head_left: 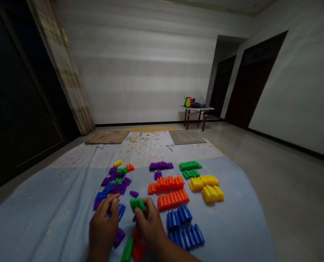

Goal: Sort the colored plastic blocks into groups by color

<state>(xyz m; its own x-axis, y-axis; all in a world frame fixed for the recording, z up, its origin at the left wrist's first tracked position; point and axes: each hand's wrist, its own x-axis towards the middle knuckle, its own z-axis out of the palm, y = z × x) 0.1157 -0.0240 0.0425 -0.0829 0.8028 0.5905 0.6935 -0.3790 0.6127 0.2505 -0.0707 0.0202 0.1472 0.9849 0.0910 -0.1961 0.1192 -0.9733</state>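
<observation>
My right hand (152,223) is closed on a green ribbed plastic block (137,205), pinched between thumb and fingers and raised over the cloth. To its left, my left hand (104,222) hangs over a loose mixed pile with its fingers curled together; whether anything is between them is hidden. Blue pieces (122,211) show beside that hand, and purple pieces (120,188) lie beyond it. One purple piece (134,194) rests just past the green block. Below the hands are a purple piece (119,237), a green piece (127,250) and red-orange pieces (138,249).
Rows sorted by colour stand on the right: purple (161,166), green (190,166), orange (173,200), yellow (213,193) and blue (187,237). A yellow piece (118,163) tops the pile. The bed-like surface wears a blue cloth (232,218). A small table (209,108) stands farther back.
</observation>
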